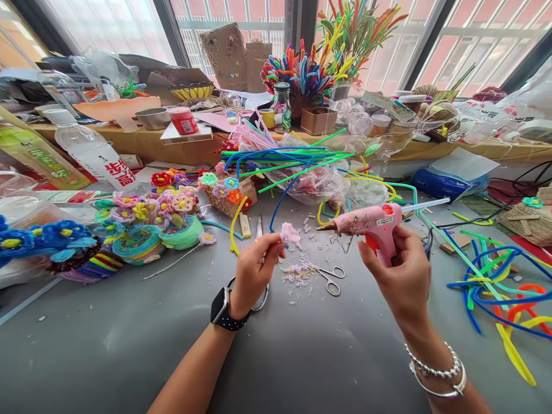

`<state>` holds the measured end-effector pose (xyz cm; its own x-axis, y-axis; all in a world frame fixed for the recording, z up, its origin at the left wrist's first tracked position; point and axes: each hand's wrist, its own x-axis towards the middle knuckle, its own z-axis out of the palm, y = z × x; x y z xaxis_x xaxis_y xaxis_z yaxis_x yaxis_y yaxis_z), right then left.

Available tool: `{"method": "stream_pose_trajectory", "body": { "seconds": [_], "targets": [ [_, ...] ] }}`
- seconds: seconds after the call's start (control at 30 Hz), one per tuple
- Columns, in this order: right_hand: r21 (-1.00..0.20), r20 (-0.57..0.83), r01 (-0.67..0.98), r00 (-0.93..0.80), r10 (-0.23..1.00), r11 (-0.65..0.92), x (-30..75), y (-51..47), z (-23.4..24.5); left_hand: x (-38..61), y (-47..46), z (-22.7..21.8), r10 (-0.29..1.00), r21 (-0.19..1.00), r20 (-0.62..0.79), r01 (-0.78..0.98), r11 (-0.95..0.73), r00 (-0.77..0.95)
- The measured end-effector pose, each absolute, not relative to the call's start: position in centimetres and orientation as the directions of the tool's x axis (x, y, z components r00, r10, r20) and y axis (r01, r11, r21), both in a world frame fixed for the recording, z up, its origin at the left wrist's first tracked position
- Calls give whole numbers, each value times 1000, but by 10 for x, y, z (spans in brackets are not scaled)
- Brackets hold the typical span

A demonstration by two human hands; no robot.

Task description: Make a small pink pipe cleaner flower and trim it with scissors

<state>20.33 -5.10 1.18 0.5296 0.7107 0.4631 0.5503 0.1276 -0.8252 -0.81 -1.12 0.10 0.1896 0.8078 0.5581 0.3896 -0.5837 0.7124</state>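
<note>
Between the thumb and fingers of my left hand point(254, 267) is a small pale pink fuzzy flower point(290, 234), held up above the table. My right hand point(399, 264) is wrapped round the handle of a pink hot glue gun point(368, 221). Its nozzle points left toward the flower, with a gap between them. A clear glue stick point(431, 204) juts from the gun's back. Below and between my hands, small scissors point(330, 278) lie open on the grey table beside a scatter of pale fuzz clippings point(297, 273).
Baskets trimmed with fuzzy flowers point(179, 224) stand at the left. Blue, green and yellow pipe cleaners point(495, 282) tangle at the right, and more point(288, 154) lie across plastic bags at the back. Bottles point(90, 146) and jars line the rear.
</note>
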Motion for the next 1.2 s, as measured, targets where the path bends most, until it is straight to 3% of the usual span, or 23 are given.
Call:
{"method": "stream_pose_trajectory", "body": {
  "seconds": [0.27, 0.53, 1.2],
  "targets": [
    [-594, 657, 798, 413, 631, 96, 201, -56, 10, -7, -11, -1, 735, 648, 614, 348, -678, 288],
    [-280, 845, 958, 212, 491, 68, 199, -55, 8, -3, -14, 6, 721, 613, 615, 381, -692, 319],
    [-201, 861, 979, 161, 482, 34, 201, -54, 6, -2, -14, 5, 705, 585, 630, 398, -707, 325]
  ]
}}
